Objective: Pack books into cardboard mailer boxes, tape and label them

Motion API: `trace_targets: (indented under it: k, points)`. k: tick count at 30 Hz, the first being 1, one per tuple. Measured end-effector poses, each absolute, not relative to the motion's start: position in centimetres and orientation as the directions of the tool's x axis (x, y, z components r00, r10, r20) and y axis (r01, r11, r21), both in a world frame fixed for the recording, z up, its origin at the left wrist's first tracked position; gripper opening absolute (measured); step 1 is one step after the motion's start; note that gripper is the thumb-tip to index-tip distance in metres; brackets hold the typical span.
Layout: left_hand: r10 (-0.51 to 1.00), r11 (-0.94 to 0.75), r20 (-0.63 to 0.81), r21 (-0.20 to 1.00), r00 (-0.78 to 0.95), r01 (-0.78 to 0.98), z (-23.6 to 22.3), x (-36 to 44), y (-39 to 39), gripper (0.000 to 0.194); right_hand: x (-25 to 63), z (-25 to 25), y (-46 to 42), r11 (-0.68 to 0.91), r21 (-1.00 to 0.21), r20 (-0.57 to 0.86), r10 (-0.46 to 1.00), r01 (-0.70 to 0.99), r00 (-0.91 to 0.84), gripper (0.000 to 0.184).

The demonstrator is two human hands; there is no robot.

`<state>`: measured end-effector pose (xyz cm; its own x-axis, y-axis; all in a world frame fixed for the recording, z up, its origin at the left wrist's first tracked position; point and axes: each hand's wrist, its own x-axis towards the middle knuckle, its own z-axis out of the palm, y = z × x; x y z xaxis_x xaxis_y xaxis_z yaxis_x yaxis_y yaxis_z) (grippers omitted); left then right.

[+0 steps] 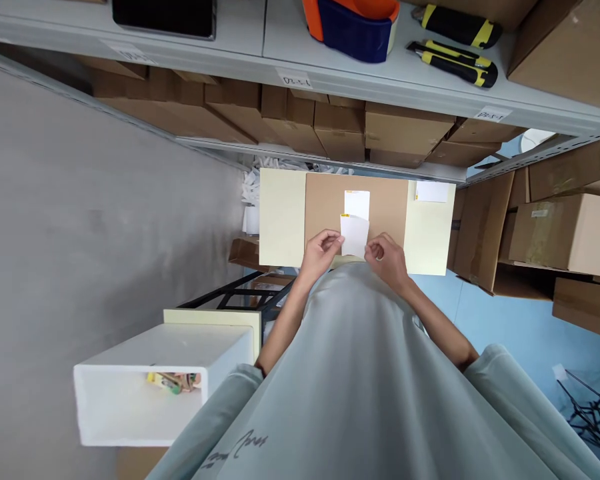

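1 white slip edge-pinched by L hand & R hand; uneven pull may skew it vs. 2nd slip beyond grip.

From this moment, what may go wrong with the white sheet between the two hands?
The white sheet appears to overlap another white piece, so it might cover or drag that piece. The left hand and right hand meet it only near its lower corners, so its far end might bend or go crooked against the brown surface.
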<state>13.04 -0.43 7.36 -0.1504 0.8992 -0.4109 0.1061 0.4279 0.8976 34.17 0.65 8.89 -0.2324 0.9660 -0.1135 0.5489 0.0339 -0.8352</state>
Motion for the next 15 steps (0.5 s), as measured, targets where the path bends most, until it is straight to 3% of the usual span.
trace_targets:
  k: [5,15]
  points:
    - [0.897,0.436,-0.413,0.882,-0.156,0.178,5.6,12.6,1.0,0.038,34.1,7.7,3.1,-0.246,-0.824,-0.343,0.934,0.510,-0.103,0.026]
    - [0.900,0.435,-0.410,0.818,-0.148,0.375,2.9,12.7,5.4,0.017,33.5,5.3,7.8,-0.326,-0.703,-0.467,0.882,0.632,-0.065,0.020]
